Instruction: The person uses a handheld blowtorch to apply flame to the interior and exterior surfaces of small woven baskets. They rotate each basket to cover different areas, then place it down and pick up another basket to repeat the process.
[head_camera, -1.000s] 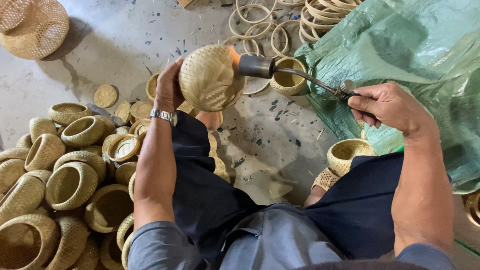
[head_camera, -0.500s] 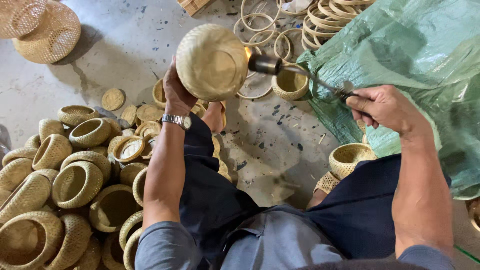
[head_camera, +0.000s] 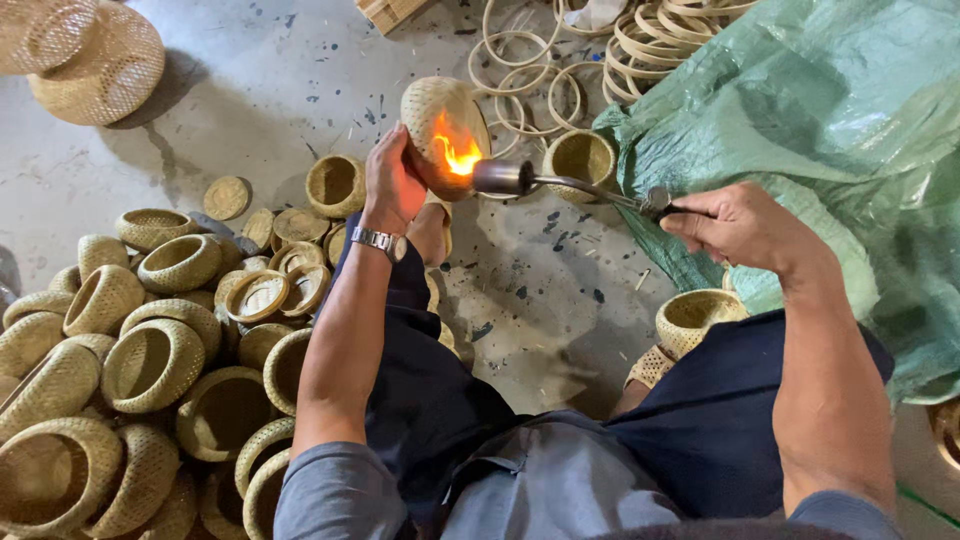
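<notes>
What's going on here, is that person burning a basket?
A seated person holds a small woven basket up in the left hand and points a gas torch, gripped in the right hand, at it. The flame licks the basket's surface. A pile of similar woven baskets lies on the concrete floor by the left arm, with bamboo rings and a green plastic sheet ahead.

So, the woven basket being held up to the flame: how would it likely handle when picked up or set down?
The woven basket is probably light for its size: the left hand alone holds it up. Its open weave looks fairly stiff, since it keeps its domed shape in the grip. Being rounded, it may roll or tip on the floor, as several in the basket pile lie tilted.
</notes>
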